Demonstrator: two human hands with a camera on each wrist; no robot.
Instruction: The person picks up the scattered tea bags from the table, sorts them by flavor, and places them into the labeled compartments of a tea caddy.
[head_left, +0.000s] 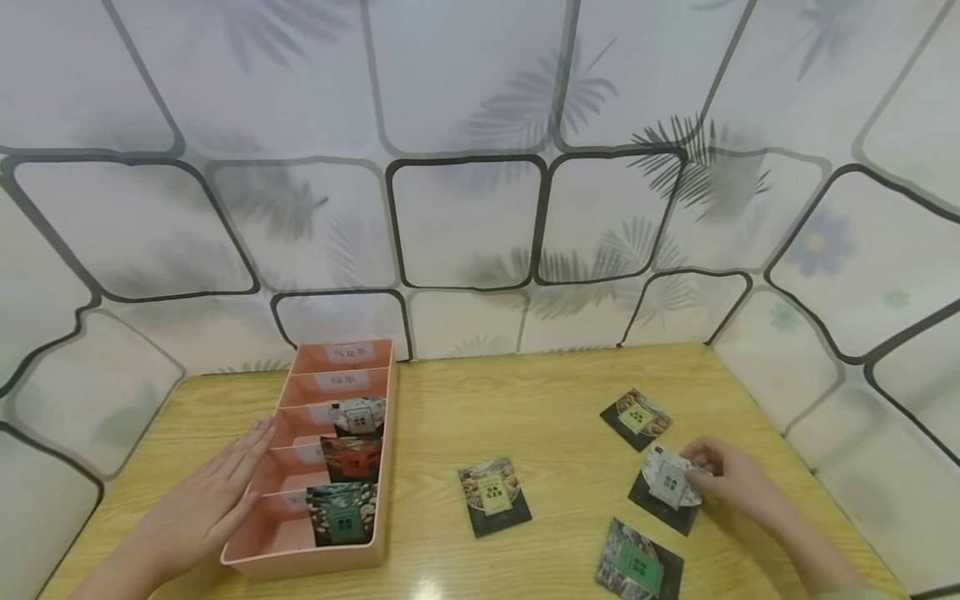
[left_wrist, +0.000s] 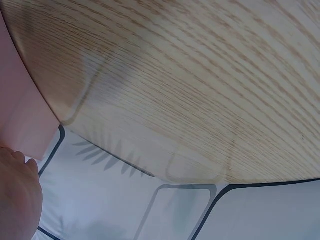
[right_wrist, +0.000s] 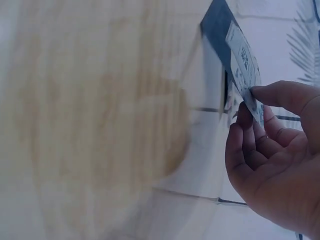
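With three boxed packets (head_left: 343,517) done and three loose packets (head_left: 495,497) apparently left, the right hand (head_left: 738,485) pinched a white packet (head_left: 664,482) while the straight-fingered left hand (head_left: 197,510) touched the box (head_left: 315,564).

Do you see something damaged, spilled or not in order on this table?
Nothing looks spilled or damaged. Only slightly untidy: three loose packets lie at different angles on the table, and the right hand holds a white-labelled packet, whereas three more packets sit separately in the pink box.
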